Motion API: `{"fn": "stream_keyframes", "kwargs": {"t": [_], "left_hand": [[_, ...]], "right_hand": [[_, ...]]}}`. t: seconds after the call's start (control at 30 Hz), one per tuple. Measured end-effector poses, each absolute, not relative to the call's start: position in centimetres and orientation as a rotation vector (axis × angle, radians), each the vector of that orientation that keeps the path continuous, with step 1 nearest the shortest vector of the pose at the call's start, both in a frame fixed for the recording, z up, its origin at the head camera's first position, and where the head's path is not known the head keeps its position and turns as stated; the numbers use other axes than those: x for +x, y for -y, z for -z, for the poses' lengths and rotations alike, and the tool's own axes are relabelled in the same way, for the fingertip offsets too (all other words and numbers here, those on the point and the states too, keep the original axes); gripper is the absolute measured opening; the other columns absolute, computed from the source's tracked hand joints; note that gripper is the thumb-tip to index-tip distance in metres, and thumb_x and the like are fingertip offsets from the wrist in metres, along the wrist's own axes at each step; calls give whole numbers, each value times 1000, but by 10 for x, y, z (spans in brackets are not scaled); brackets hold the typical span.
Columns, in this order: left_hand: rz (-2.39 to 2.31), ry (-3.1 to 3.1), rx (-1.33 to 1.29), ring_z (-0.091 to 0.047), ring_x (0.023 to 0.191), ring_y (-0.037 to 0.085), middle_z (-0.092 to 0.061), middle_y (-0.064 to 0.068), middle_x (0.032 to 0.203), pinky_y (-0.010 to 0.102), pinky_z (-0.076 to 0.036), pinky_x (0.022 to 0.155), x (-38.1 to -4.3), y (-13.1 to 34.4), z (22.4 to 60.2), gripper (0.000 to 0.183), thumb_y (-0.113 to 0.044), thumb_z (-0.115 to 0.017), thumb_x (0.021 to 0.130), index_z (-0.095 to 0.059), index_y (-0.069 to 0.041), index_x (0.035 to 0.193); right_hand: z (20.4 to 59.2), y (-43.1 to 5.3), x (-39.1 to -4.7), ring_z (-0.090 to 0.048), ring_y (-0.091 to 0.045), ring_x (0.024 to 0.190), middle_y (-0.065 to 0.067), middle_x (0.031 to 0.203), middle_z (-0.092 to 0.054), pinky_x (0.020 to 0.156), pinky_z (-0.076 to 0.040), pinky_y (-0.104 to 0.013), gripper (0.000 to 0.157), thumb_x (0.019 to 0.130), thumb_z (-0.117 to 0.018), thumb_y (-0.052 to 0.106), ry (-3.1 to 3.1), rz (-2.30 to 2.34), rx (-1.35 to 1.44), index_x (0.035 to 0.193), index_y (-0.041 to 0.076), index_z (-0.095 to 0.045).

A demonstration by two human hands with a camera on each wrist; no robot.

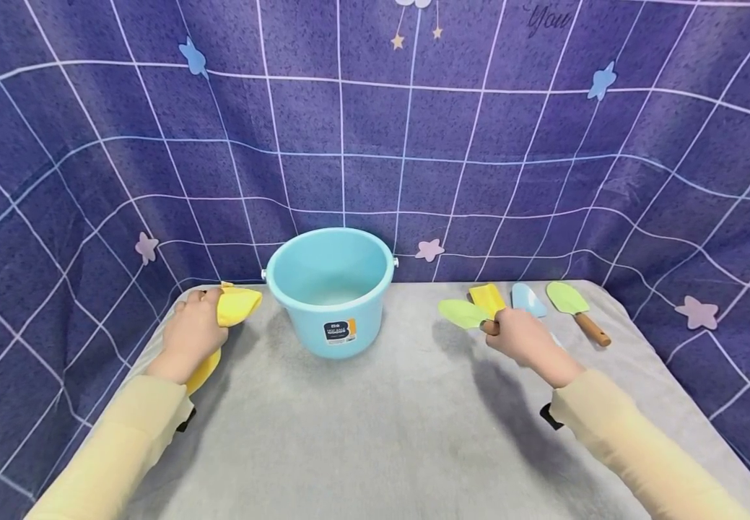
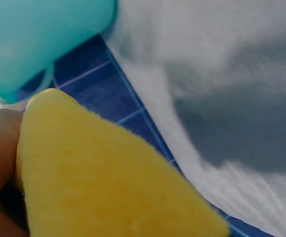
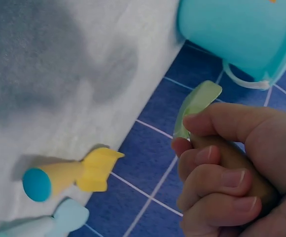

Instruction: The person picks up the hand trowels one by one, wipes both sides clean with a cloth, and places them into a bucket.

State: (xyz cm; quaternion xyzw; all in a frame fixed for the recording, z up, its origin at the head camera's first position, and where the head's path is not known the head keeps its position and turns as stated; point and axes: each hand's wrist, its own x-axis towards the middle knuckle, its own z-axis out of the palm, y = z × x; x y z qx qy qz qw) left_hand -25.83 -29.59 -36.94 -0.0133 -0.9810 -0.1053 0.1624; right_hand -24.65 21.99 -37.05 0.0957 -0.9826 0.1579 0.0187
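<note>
My left hand (image 1: 194, 328) grips a soft yellow cloth (image 1: 237, 305) over the left side of the table, and part of it hangs below the palm. Up close in the left wrist view, the cloth (image 2: 103, 168) covers most of the fingers. On the other side, my right hand (image 1: 522, 334) holds a toy trowel with a light green blade (image 1: 460, 313) by its brown handle (image 3: 234, 160), fingers curled round it. The blade points toward the light blue bucket (image 1: 336, 328), which stands upright between the hands at the back.
Behind the right hand lie a yellow toy shovel (image 1: 486, 296) and a pale blue one (image 1: 527, 299). A second green trowel (image 1: 568, 297) lies farther right. Grey cloth (image 1: 362, 448) covers the table, and a dark blue curtain (image 1: 375, 173) hangs along its back and sides.
</note>
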Motion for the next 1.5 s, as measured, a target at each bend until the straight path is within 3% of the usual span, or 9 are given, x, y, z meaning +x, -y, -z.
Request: {"fn": "stream_keyframes", "kwargs": {"t": [0.23,0.7,1.03,1.1,1.33,1.5], "left_hand": [[320,2733,-21,-41,96,54,-43,34,116,63,-39,65,-233,284,351,65,-8,-64,67,-42,1,128],[308,2533,-178,-41,106,47,-46,21,123,66,-42,63,-191,246,315,61,-7,-64,68,-47,-8,127],[272,2292,-497,-48,104,39,-53,15,118,53,-46,78,-164,204,288,59,-1,-69,62,-55,-7,118],[262,2277,-560,-48,105,37,-53,15,119,53,-47,78,-159,196,282,61,0,-71,61,-55,-7,119],[205,2239,-718,-51,105,35,-57,11,122,53,-52,60,-144,166,272,63,1,-73,59,-57,-11,118],[178,2175,-853,-54,102,38,-59,12,120,49,-54,68,-139,149,269,63,1,-76,55,-60,-10,115]], "right_hand": [[353,-220,-232,-32,-12,53,4,61,-27,47,-26,-27,31,79,-60,15,3011,-410,352,62,16,-34],[324,-220,-197,-37,-12,52,5,57,-33,45,-27,-26,25,80,-61,20,2908,-322,443,64,16,-42],[317,-214,-179,-30,-7,52,9,59,-27,46,-24,-22,23,77,-66,17,2811,-336,632,66,18,-46],[317,-211,-177,-29,-6,51,9,59,-25,46,-24,-22,25,78,-67,17,2803,-334,665,66,18,-45],[321,-199,-170,-32,-7,51,11,58,-27,46,-27,-24,27,75,-71,18,2776,-280,738,67,22,-45],[327,-192,-167,-34,-5,48,13,55,-33,40,-29,-22,24,75,-74,22,2736,-293,812,70,23,-51]]}}
